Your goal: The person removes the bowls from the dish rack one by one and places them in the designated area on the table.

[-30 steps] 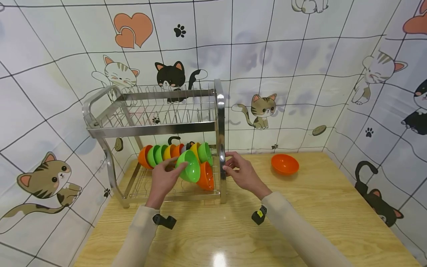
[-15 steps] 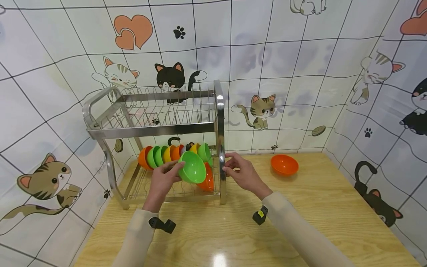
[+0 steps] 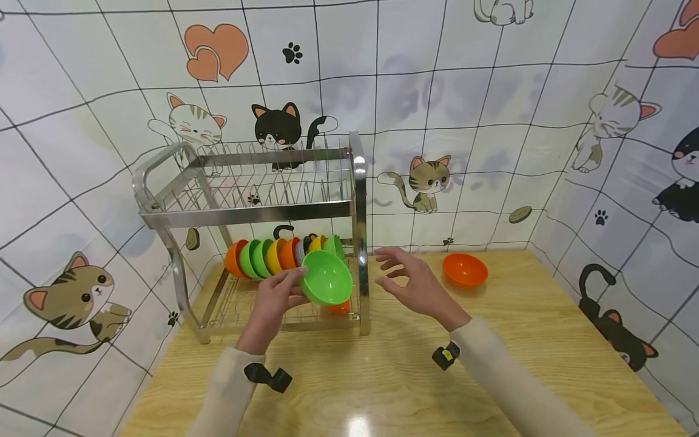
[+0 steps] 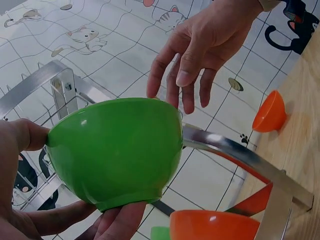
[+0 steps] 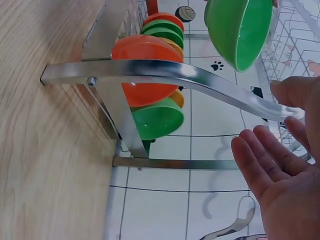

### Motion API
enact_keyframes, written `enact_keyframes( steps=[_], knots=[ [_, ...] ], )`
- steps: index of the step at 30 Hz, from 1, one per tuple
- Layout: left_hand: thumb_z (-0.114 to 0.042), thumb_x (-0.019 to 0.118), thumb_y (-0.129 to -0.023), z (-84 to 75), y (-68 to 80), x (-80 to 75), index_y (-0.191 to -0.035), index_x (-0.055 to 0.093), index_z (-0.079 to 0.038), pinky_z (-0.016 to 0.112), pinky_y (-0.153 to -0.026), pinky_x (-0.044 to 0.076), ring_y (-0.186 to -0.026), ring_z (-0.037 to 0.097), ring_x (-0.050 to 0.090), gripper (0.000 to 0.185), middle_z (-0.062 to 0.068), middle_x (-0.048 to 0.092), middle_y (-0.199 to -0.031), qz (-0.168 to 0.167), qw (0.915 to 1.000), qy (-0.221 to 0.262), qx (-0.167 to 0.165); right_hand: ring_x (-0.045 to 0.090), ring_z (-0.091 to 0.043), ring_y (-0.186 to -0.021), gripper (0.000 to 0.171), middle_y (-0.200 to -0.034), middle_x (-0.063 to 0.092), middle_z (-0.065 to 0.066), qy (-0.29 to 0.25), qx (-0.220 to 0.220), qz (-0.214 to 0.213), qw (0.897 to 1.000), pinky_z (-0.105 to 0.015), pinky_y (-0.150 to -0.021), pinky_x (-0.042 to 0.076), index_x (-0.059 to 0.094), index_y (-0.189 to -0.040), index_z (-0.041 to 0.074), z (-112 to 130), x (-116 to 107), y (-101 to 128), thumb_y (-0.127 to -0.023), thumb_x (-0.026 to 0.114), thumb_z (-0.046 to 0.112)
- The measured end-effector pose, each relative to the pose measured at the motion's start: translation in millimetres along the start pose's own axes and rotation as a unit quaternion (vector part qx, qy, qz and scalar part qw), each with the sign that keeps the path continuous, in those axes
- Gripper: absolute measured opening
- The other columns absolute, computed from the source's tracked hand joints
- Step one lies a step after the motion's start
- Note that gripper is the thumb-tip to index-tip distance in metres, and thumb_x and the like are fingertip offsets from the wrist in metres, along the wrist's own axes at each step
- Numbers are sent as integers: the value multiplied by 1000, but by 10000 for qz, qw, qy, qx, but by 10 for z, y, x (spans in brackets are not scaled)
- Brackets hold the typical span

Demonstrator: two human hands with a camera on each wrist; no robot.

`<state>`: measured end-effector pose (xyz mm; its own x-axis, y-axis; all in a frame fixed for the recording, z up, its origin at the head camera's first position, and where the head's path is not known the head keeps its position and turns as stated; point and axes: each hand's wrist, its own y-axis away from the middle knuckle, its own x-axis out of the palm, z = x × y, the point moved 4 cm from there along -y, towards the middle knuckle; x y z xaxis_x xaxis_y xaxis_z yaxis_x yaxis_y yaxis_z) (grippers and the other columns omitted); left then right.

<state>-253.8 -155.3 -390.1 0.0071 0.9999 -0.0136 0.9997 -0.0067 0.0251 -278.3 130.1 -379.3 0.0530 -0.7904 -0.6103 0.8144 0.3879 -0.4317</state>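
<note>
Bright, even light; fisheye-warped edges

**Green bowl held beside the rack**

A green bowl (image 4: pixel 117 150) is gripped from below by the left hand (image 4: pixel 30 200). The right hand (image 4: pixel 205 45) is spread open just above its rim. An orange bowl (image 4: pixel 270 112) is seen on the wooden table (image 4: pixel 305 115), beyond the metal rack (image 4: pixel 240 155).

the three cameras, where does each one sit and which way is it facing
Head: worn on the head, looking forward and down at the two-tier steel dish rack on the wooden table; both sleeved forearms, the left hand and the right hand show.
Left wrist: beside the left hand, looking up at the green plastic bowl it grips; the right hand shows too.
Right wrist: low by the table, facing the rack's post; the open right hand shows.
Shared: all three see the green bowl and the rack.
</note>
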Motion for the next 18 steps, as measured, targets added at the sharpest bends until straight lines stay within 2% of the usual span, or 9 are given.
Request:
enact_keyframes(
  steps=[3, 7, 13, 18],
  knots=[
    [-40, 63, -101, -5, 37, 38, -128, 67, -1, 37, -91, 62, -89, 16, 73, 47, 6, 74, -100, 75, 10000, 36, -25, 65, -30, -117, 55, -135, 64, -5, 177, -253, 32, 9995, -44, -96, 59, 54, -143, 15, 72, -64, 59, -93, 76, 18],
    [-38, 61, -102, -14, 75, 94, -126, 67, 0, 35, -88, 62, -91, 17, 73, 46, 7, 72, -106, 208, 9996, 166, -51, 62, -24, -121, 58, -140, 61, 0, 409, -621, 129, 9971, -42, -101, 57, 55, -143, 18, 174, -121, 145, -91, 79, 19],
    [-36, 60, -102, -26, 121, 186, -127, 66, 2, 33, -85, 63, -92, 17, 73, 46, 7, 73, -107, 409, 9983, 416, -94, 59, -18, -126, 56, -138, 62, 2, 799, -1405, 266, 9865, -44, -105, 54, 60, -139, 17, 362, -165, 269, -88, 82, 20],
    [-38, 58, -103, -30, 157, 273, -127, 67, 1, 36, -90, 62, -95, 18, 72, 46, 8, 73, -109, 609, 9974, 375, -70, 58, -13, -128, 53, -136, 64, 8, 882, -1726, 487, 9798, -38, -106, 53, 62, -137, 17, 506, -151, 329, -88, 83, 21]
  ],
)
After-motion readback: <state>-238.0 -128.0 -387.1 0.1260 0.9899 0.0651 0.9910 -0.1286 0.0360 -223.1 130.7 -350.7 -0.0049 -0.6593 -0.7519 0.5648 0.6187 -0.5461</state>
